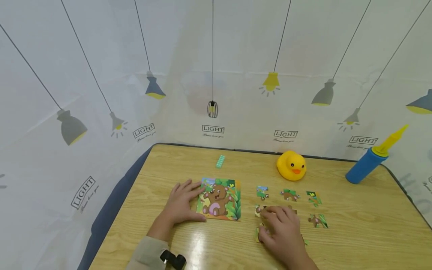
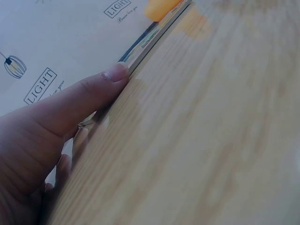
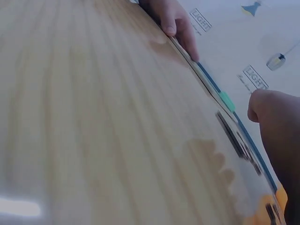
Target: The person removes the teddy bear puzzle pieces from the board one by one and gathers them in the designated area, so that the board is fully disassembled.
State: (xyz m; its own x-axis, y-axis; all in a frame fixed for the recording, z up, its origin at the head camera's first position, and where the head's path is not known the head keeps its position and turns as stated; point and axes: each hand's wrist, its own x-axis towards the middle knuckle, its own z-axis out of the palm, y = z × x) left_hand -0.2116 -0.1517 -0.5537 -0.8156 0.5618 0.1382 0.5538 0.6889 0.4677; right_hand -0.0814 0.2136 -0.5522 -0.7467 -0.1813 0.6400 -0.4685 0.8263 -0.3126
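My left hand [image 1: 183,202] rests beside a flat square bear picture board [image 1: 218,202], its fingers spread along the left side and its thumb touching the near edge. In the left wrist view the thumb [image 2: 93,91] lies straight against the board's edge. My right hand [image 1: 282,232], fingers loosely bent, is over loose jigsaw pieces and partly hides several of them. Around it lie a blue and green piece [image 1: 262,192], a brown and green piece [image 1: 289,194], a corner piece [image 1: 314,198] and a leafy piece [image 1: 318,220]. No piece shows gripped in that hand.
A yellow rubber duck [image 1: 291,166] sits behind the pieces. At the back right stands a blue hand pump [image 1: 366,165] with a yellow nozzle, tilted. A small green strip [image 1: 220,161] lies behind the board. The wooden table [image 1: 357,240] meets a lamp-printed curtain [image 1: 243,108].
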